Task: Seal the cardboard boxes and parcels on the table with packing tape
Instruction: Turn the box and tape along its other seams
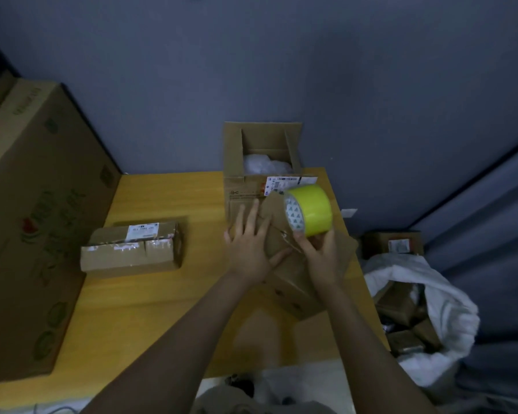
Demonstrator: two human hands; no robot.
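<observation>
Cardboard box: lies just in front of the open box, flaps down. Recommend holding the flaps flush and drawing the tape straight along the seam. Left hand: flat, fingers spread, pressing the top. Right hand: curled round the yellow tape roll.

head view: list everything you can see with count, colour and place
table: 1, yellow, centre
near box: 1, brown, table centre-right
tape roll: 1, yellow-green, held over near box
open box: 1, brown, far table edge, white filling inside
small parcel: 1, brown, white label, table left
large carton: 1, brown, printed, far left
white sack: 1, right of table, brown parcels inside
left hand: 1, flat on near box
right hand: 1, grips tape roll
</observation>
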